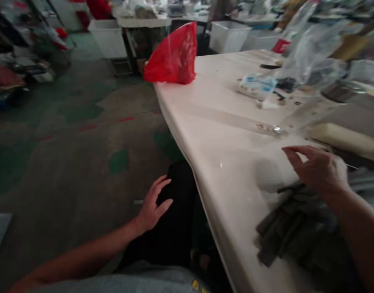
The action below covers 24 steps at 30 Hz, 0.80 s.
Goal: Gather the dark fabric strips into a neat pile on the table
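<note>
Cream-white tabletop [223, 134] runs away from me on my right, its long left edge slanting from the far corner down toward my lap. My right hand [320, 171] hovers low over the near part of it, fingers loosely curled and slightly spread, thumb and forefinger reaching forward without pinching anything that I can make out. Just under and behind that hand lies a heap of dark grey-green strips [284, 232], piled loosely near the tabletop's near edge; my wrist and forearm cross over the pile, though the blur keeps me from telling whether my palm touches it.

My left hand [153, 203] is off the tabletop altogether, well apart from the other. It rests flat, fingers spread and empty, on my dark trouser leg [174, 228], beside the tabletop's left edge.

Farther along, a long clear plastic strip [236, 120] lies across the middle of the tabletop, ending near a small shiny piece. A pale yellowish block [342, 138] sits toward the right edge, just beyond my right hand. Small packets with blue print [257, 85] lie near the far end with scattered dark bits around them. At the far left corner stands a red plastic bag [174, 57], leaning over the edge. Beyond it, on the floor, stand white bins [109, 38].
</note>
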Each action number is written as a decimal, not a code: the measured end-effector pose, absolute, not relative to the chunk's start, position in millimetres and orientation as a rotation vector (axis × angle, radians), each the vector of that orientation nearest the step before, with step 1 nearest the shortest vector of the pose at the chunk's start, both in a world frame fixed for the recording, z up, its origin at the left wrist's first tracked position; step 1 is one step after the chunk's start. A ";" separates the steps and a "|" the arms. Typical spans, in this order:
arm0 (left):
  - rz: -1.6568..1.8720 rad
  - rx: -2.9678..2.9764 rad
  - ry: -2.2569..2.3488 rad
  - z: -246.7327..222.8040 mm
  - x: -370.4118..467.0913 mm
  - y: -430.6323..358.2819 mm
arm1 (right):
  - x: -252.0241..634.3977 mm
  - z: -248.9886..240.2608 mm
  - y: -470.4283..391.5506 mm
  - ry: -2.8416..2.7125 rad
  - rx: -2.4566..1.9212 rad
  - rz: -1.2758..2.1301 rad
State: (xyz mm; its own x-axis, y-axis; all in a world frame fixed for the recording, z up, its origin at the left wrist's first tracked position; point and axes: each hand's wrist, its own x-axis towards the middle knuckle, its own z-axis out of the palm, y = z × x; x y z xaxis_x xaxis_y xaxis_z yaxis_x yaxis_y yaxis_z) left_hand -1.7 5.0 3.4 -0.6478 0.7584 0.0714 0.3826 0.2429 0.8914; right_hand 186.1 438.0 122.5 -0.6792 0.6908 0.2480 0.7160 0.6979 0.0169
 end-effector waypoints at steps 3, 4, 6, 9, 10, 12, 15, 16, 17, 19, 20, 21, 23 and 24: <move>1.460 0.972 2.074 0.0 -6.0 2.5 | 168.3 112.3 414.5 -2.683 -1.023 -0.055; 1.480 0.966 2.054 -0.7 -5.7 1.4 | 163.5 111.7 405.2 -2.689 -0.967 -0.014; 1.501 0.981 2.027 -1.4 -4.4 -0.3 | 153.1 112.8 383.9 -2.691 -0.877 0.079; 1.515 1.000 2.008 -1.0 -4.2 -1.1 | 135.3 114.5 346.9 -2.729 -0.682 0.225; 1.526 0.997 2.005 -0.8 -4.8 -1.2 | 129.9 114.2 334.3 -2.750 -0.582 0.250; 1.550 0.989 2.006 -1.4 -6.3 -1.5 | 122.3 112.4 310.0 -2.796 -0.379 0.255; 1.580 0.946 2.002 -5.9 -8.6 -4.2 | 122.5 111.2 277.9 -2.875 -0.226 0.233; 1.587 0.913 1.993 -8.6 -9.2 -6.3 | 125.7 112.2 268.6 -2.901 -0.209 0.232; 1.593 0.876 1.979 -11.7 -9.7 -8.9 | 130.3 114.2 260.1 -2.922 -0.200 0.229; 1.592 0.814 1.940 -19.0 -10.2 -15.7 | 143.2 120.8 245.5 -2.952 -0.223 0.198; 1.581 0.795 1.922 -22.8 -10.1 -19.3 | 151.5 125.3 239.6 -2.961 -0.250 0.161; 1.565 0.780 1.910 -26.2 -9.8 -22.9 | 161.1 130.2 234.4 -2.972 -0.283 0.120; 1.525 0.746 1.919 -30.4 -8.1 -29.7 | 185.1 140.2 226.0 -2.980 -0.363 0.056; 1.501 0.732 1.939 -30.5 -6.7 -33.2 | 199.9 144.7 222.3 -2.970 -0.420 0.050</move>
